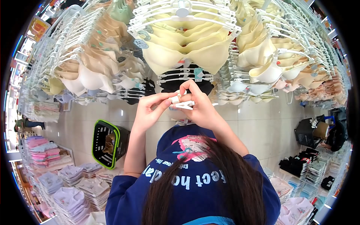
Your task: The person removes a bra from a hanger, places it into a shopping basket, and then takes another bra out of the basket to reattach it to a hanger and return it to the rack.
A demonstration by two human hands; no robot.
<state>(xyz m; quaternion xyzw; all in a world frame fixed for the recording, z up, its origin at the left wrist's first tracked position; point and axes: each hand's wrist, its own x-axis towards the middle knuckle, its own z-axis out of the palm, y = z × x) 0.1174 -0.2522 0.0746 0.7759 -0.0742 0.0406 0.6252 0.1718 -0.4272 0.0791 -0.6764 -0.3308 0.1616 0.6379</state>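
Observation:
My left hand (152, 108) pinches a small white plastic piece (174, 99) between thumb and fingers. Touching it from the other side, my right hand (200, 107) has its fingers curled around a white plastic clip (185, 105) with its jaws pointing right. A white tip pokes out beyond the right hand, so the clip may belong to a hanger; I cannot tell. Just beyond both hands hang pale yellow bras (183, 56) on white hangers (183, 26), with black garments (185, 84) on a lower row beneath them.
More bras on hangers fill racks at left (90, 77) and right (266, 71). A black basket with a green rim (98, 144) stands on the tiled floor at left. Folded clothes (69, 200) lie in stacks behind. At far right, a person crouches beside a dark crate (305, 135).

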